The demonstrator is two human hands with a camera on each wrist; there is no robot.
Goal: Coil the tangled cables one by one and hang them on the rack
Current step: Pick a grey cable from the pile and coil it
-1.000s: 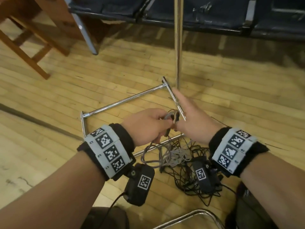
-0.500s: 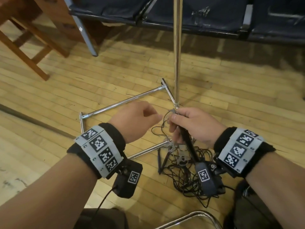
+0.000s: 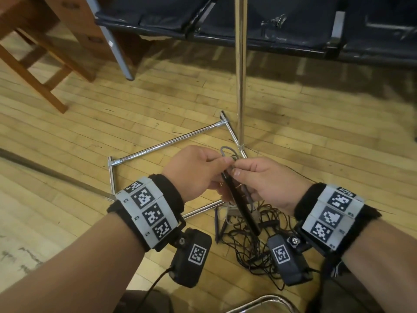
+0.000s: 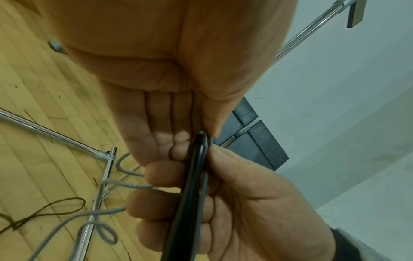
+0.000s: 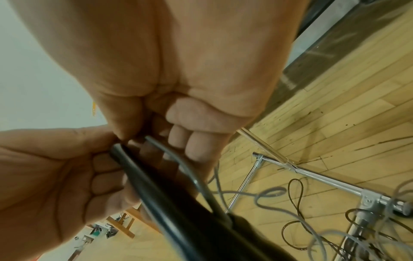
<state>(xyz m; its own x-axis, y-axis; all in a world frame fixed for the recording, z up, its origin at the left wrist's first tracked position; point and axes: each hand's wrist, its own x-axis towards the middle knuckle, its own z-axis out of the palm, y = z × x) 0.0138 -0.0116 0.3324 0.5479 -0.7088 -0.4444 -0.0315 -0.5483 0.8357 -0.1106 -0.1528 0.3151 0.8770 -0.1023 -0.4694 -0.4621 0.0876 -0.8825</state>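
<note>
Right now both hands meet above the near right corner of the chrome tube rack base (image 3: 162, 145) on the pale wooden plank floor (image 3: 316, 136). The left hand (image 3: 194, 170) has its fingers curled, thumb and forefinger pinching the top end of a thick black cable (image 3: 241, 208) that runs down and toward the near side. The right hand (image 3: 268, 179) is curled too, pinching at the same spot, with a thin grey cable (image 5: 190, 169) passing under its fingers; a small grey loop (image 3: 226, 152) stands up just beyond the fingertips. Below the hands, the tangled pile of thin dark and grey cables (image 3: 246, 247) lies on the floor against the rack's near rail, beside the foot of the upright chrome pole (image 3: 240, 75).

My reading is that one cable is being separated at its end before coiling begins. To do this well, one hand should keep a firm pinch on the black cable's end while the other works the grey strand free, instead of pulling both at once. Drawing slack gently from the pile should stop knots tightening. Lifting the freed length clear of the rack rail would keep it from snagging there.
</note>
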